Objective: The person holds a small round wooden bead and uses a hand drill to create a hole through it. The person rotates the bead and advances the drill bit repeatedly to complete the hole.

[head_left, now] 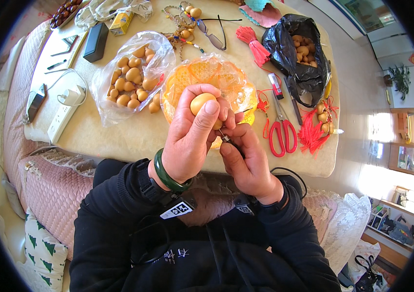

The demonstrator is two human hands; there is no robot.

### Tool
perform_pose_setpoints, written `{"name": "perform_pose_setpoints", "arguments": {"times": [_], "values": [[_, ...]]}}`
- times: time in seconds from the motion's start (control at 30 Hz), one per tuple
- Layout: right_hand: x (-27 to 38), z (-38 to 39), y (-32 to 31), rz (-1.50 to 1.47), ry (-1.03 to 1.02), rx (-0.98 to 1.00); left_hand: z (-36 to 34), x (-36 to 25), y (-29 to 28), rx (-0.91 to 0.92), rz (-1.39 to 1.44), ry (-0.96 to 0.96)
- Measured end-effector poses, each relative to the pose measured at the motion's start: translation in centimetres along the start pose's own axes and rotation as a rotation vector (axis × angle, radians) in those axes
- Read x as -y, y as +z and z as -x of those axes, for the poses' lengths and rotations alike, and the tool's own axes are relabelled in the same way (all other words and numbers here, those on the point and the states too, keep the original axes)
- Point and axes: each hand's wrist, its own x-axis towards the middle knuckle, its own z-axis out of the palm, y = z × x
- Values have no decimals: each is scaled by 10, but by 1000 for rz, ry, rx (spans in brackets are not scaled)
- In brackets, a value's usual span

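Observation:
My left hand [190, 138], with a green bangle at its wrist, grips a small tan gourd [203, 102], thumb over its upper bulb. Just to the lower right, my right hand [243, 160] pinches a dark tool [227, 141] with a thin metal shaft that meets the gourd's lower part; the tool's body is mostly hidden by my fingers. Beneath both hands lies an orange patterned round tray [177, 82] covered in clear plastic.
On the table [119, 136] are a clear bag of gourds [131, 82], a black bag [297, 73], red tassels [311, 131], red-handled scissors [283, 134], a white power strip [62, 121], glasses [216, 39] and a dark box [95, 43]. A pink quilted seat cover [53, 190] lies at lower left.

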Motion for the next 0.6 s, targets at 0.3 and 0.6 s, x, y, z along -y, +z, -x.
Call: {"name": "perform_pose_setpoints", "arguments": {"times": [0.3,0.6], "values": [[8,1,-1,46,17,30,-2,-1,0,2,46,-6],[11,-2,1,-100,102,81,-10,-12,-3,-74,-10,7]]}}
